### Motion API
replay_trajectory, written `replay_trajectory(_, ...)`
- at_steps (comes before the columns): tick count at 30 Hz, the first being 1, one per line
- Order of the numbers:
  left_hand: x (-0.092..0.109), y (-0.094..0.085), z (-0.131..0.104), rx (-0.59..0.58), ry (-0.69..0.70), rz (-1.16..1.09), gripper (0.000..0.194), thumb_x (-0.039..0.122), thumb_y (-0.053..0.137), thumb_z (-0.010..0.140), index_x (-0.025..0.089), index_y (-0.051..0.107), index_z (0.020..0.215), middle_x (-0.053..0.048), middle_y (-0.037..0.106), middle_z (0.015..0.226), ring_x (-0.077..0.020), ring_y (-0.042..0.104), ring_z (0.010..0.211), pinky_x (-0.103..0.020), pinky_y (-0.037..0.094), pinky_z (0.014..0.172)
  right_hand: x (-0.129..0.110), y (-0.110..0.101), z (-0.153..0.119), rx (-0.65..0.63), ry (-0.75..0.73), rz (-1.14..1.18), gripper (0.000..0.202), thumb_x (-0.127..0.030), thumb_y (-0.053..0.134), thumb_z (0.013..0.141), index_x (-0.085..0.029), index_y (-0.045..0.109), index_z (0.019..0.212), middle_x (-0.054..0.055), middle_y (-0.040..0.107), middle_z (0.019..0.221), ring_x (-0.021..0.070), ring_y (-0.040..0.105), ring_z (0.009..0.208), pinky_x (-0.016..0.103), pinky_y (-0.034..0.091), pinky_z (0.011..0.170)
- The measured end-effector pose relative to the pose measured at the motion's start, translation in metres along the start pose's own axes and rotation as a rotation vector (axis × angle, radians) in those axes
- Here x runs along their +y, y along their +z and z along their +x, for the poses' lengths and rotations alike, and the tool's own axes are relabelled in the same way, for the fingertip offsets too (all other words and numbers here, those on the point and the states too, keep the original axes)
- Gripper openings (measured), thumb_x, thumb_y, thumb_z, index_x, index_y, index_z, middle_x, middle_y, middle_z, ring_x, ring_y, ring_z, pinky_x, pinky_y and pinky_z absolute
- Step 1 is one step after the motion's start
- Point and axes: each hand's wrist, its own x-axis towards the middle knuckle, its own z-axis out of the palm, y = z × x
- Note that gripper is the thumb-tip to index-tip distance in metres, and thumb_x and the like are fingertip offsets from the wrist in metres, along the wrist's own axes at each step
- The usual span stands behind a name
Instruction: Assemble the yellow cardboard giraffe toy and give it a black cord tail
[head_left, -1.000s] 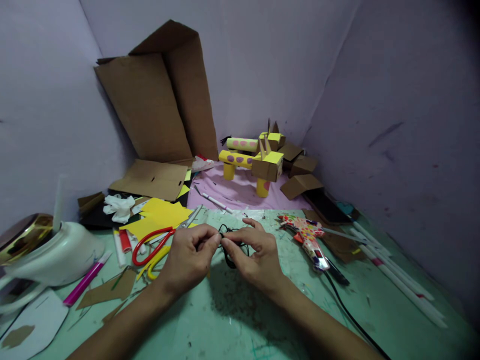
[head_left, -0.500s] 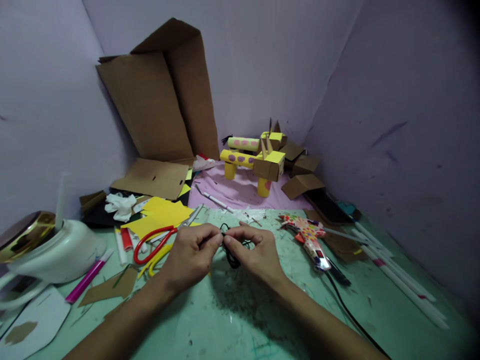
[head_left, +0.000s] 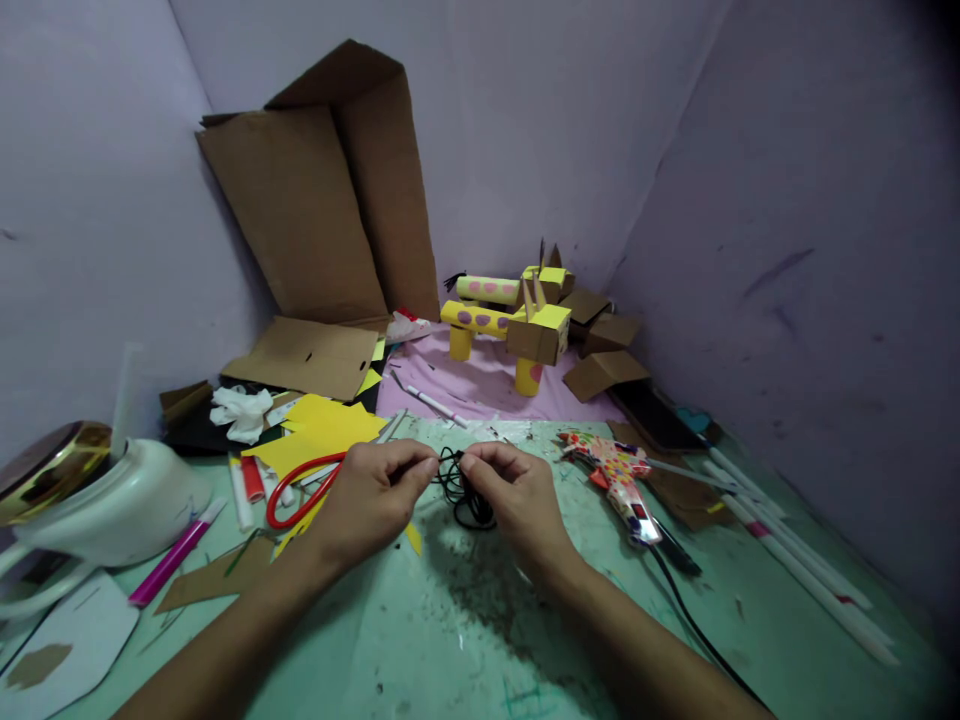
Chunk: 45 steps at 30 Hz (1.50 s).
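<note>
A tangled bundle of thin black cord [head_left: 474, 508] hangs over the green table between my hands. My left hand [head_left: 382, 492] pinches a strand of it between thumb and forefinger. On the other side my right hand [head_left: 517, 495] grips the cord close to the bundle, thumb against the fingers. A short length spans the gap between the two pinches. Red-handled scissors [head_left: 281, 500] lie beside my left wrist, their lower part covered by my hand and forearm. Behind my hands, two yellow cardboard animal figures with spots, a nearer one [head_left: 536, 335] and a farther one [head_left: 487, 290], stand on pink cloth.
To the right lies a patterned glue gun [head_left: 619, 480] with its black cable, beside white sticks [head_left: 810, 570]. At left are a white teapot-like vessel [head_left: 150, 490], a magenta marker [head_left: 172, 555] and yellow paper [head_left: 322, 430]. Large cardboard [head_left: 307, 200] leans on the wall.
My hands have moved slightly apart, from nearly touching to a small gap with cord stretched across it. More of the black bundle shows below my right fingers.
</note>
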Motion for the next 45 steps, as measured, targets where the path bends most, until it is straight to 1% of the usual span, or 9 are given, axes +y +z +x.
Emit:
replay_trajectory(3,-0.007,-0.01,0.007,0.015,-0.073,-0.017,0.03,0.035,0.049,0.084,0.016,0.062,0.065,0.003,0.056,0.057,-0.0104,0.049,0.056,-0.02,0.035,0.052,0.0,-0.002,0.002,0.011,-0.009,-0.026,0.019,-0.033,0.066,0.063,-0.014,0.064,0.062,-0.002,0.053,0.052,0.0082,0.042,0.049,0.021,0.033,0.047)
replay_trajectory(12,-0.022,-0.047,0.021,0.393,-0.288,-0.235,0.017,0.031,0.062,0.07,0.015,0.067,0.072,0.001,0.059,0.058,-0.0062,0.038,0.043,-0.019,0.029,0.039,0.003,-0.009,0.005,0.026,-0.076,-0.093,0.019,-0.034,0.066,0.065,-0.015,0.064,0.064,-0.001,0.056,0.056,0.0095,0.044,0.053,0.023,0.034,0.051)
replay_trajectory(14,-0.016,-0.043,0.018,0.357,-0.291,-0.326,0.015,0.027,0.064,0.068,0.014,0.067,0.073,0.001,0.061,0.059,-0.0052,0.04,0.042,-0.017,0.03,0.039,0.003,-0.007,0.004,0.012,-0.074,-0.096,0.02,-0.034,0.066,0.065,-0.015,0.064,0.063,-0.002,0.055,0.054,0.0093,0.043,0.052,0.022,0.033,0.051)
replay_trajectory(21,0.007,0.001,0.004,-0.151,-0.4,-0.832,0.023,0.035,0.067,0.068,0.015,0.06,0.076,0.005,0.054,0.039,-0.0055,0.041,0.03,-0.014,0.03,0.03,0.002,-0.005,-0.004,-0.132,-0.111,-0.109,0.019,-0.035,0.066,0.069,-0.016,0.066,0.068,0.0,0.058,0.057,0.0106,0.046,0.053,0.023,0.037,0.051)
replay_trajectory(27,0.005,0.006,0.004,-0.202,-0.483,-1.057,0.033,0.036,0.078,0.056,0.014,0.055,0.062,0.001,0.062,0.054,-0.0047,0.048,0.034,-0.013,0.032,0.028,0.003,-0.007,-0.005,-0.199,-0.203,-0.12,0.017,-0.033,0.063,0.073,-0.017,0.064,0.067,0.001,0.061,0.059,0.012,0.049,0.054,0.024,0.04,0.052)
replay_trajectory(34,0.005,0.007,0.003,-0.232,-0.527,-1.108,0.033,0.034,0.079,0.052,0.015,0.053,0.058,0.008,0.044,0.037,-0.0017,0.037,0.029,-0.011,0.022,0.028,0.007,-0.006,-0.005,-0.213,-0.234,-0.111,0.01,-0.028,0.063,0.072,-0.019,0.065,0.067,0.0,0.059,0.059,0.0121,0.051,0.054,0.025,0.042,0.053)
replay_trajectory(38,0.004,0.008,0.002,-0.231,-0.527,-1.102,0.033,0.035,0.078,0.052,0.015,0.053,0.06,0.008,0.043,0.036,-0.0014,0.033,0.028,-0.012,0.018,0.028,0.005,-0.004,-0.006,-0.131,-0.27,-0.159,0.009,-0.025,0.066,0.069,-0.022,0.068,0.06,-0.001,0.064,0.06,0.0144,0.057,0.058,0.037,0.047,0.078)
replay_trajectory(41,0.005,0.01,0.001,-0.191,-0.529,-1.087,0.031,0.033,0.077,0.052,0.016,0.051,0.057,0.008,0.042,0.034,-0.0014,0.031,0.028,-0.013,0.015,0.029,0.004,-0.001,-0.006,-0.047,-0.285,-0.177,0.01,-0.026,0.067,0.066,-0.023,0.069,0.057,0.0,0.068,0.058,0.0169,0.061,0.059,0.048,0.035,0.099)
replay_trajectory(45,0.006,0.012,0.002,-0.129,-0.521,-1.08,0.029,0.028,0.075,0.049,0.015,0.05,0.054,0.01,0.039,0.035,-0.0004,0.03,0.027,-0.014,0.015,0.03,0.003,-0.001,-0.007,0.011,-0.304,-0.209,0.009,-0.027,0.067,0.064,-0.024,0.07,0.057,0.001,0.071,0.058,0.0192,0.063,0.06,0.052,0.031,0.101)
